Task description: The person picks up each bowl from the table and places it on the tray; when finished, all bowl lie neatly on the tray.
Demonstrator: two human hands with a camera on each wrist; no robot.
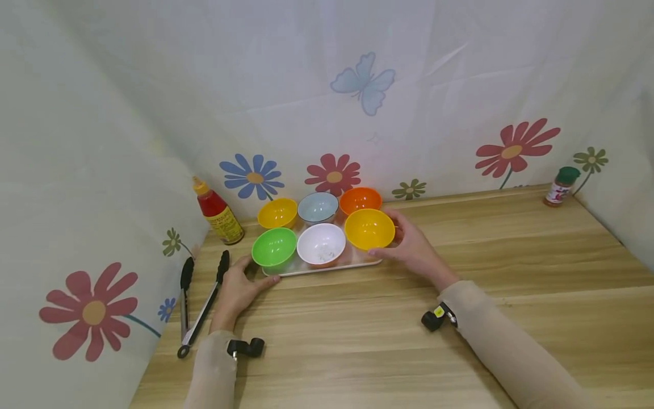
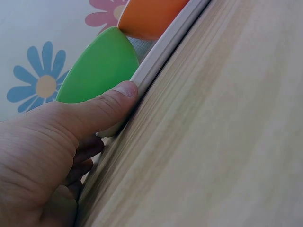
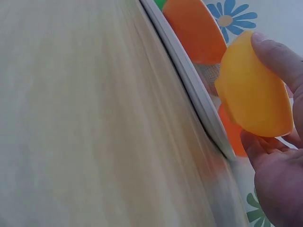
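Note:
My right hand point(image 1: 415, 250) grips a yellow bowl point(image 1: 370, 229) at its right side, thumb near the front rim and fingers behind. In the right wrist view this yellow bowl point(image 3: 255, 90) is tilted, its base raised over the right end of a white tray point(image 3: 203, 101). At the tray's front left corner, my left hand point(image 1: 239, 289) holds the edge, its thumb point(image 2: 116, 97) along the front rim and its fingers round the side. A green bowl point(image 1: 274, 247), a white bowl with an orange outside point(image 1: 321, 243), another yellow bowl point(image 1: 277, 213), a grey-blue bowl point(image 1: 318, 208) and an orange bowl point(image 1: 360, 200) sit on the tray.
Tongs point(image 1: 204, 307) with black tips lie spread left of my left hand. A red sauce bottle point(image 1: 219, 213) with a yellow cap stands behind them. A small green-capped jar point(image 1: 561, 186) is at the far right. Flower-printed cloth point(image 1: 434, 113) backs the wooden table point(image 1: 357, 346).

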